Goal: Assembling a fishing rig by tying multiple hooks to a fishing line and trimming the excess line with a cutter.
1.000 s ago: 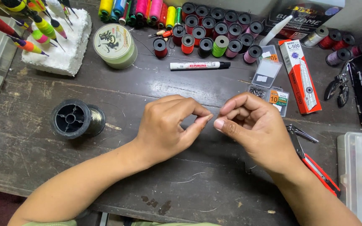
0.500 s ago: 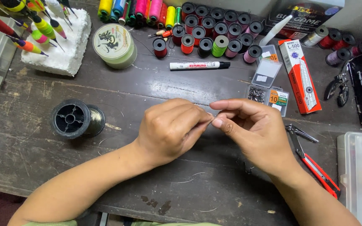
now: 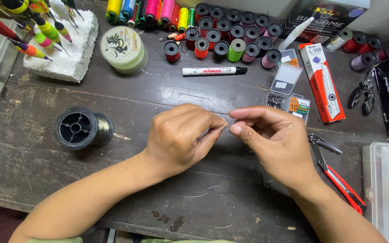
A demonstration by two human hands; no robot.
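Thin, near-invisible fishing line (image 3: 219,115) is pinched between both hands above the dark, worn wooden table (image 3: 127,96); it could slip free, being so fine. Left hand (image 3: 182,137) curls knuckles-up, fingertips closed narrow on the line. Right hand (image 3: 273,135) meets it fingertip to fingertip, thumb and forefinger pinching, wrist bent inward.

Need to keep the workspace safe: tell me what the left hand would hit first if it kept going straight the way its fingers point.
The left hand points right, so it would probably meet the right hand first; their fingertips nearly touch already.
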